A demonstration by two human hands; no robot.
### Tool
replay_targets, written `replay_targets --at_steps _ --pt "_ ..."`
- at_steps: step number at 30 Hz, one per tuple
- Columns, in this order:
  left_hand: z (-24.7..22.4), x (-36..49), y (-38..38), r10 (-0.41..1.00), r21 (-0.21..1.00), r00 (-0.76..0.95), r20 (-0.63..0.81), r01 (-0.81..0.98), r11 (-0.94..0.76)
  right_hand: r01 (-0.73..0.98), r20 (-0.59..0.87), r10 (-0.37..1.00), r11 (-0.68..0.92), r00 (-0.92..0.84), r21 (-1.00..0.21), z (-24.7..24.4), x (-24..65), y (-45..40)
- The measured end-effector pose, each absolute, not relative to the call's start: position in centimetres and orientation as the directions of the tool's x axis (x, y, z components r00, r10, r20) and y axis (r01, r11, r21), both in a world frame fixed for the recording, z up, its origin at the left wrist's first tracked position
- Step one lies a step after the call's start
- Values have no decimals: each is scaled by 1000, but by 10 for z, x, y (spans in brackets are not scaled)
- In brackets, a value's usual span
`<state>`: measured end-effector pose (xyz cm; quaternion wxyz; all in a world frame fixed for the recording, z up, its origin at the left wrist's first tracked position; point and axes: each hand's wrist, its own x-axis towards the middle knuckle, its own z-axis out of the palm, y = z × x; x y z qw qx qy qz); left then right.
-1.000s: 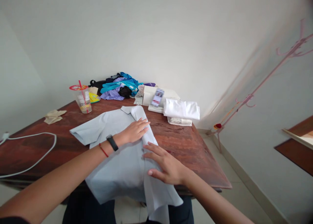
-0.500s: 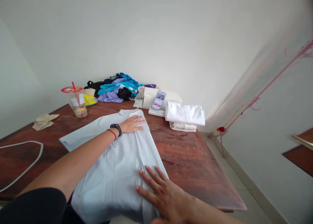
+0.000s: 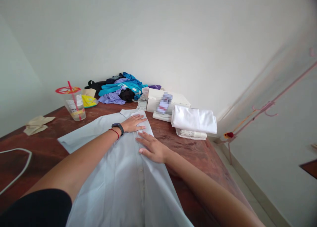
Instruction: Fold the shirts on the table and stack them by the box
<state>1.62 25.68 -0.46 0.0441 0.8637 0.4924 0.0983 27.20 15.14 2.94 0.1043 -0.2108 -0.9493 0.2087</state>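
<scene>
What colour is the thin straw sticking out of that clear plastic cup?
The thin straw is red; it shows best in the head view.

1. Looks like a room in a home — plain pale walls (image 3: 158, 39) and a tiled floor (image 3: 252, 200) at the right.
2. A wooden table (image 3: 183, 147) bears a pale shirt (image 3: 119, 180) near, a heap of clothes (image 3: 123, 90) far left, folded white cloth (image 3: 194, 118) far right.
3. A pink coat stand (image 3: 268, 105) at the right.
4. A drink cup (image 3: 75, 105) with a straw (image 3: 69, 86) — left.
</scene>
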Motion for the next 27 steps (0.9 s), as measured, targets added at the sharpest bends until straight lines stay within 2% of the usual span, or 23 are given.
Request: replay_targets --at_steps 5,14,16,22,27 --pt "-1 8 271 869 224 478 125 840 -494 334 3 352 892 -936 -303 15 266 161" --pt "-3 1 280 863 283 475 171 815 -505 176 -45 172 909 -984 -377 26 322 84" --pt "-1 3 279 867 281 472 163 820 -499 156 -27 156 927 -987 -340 21 335 67" --pt "2 7 276 873 263 467 142 832 -488 109 111 123 987 -986 -119 -23 364 26" --pt "1 7 276 873 248 463 153 837 -487 148 143 171 977 -975 -156 -45 374 10"
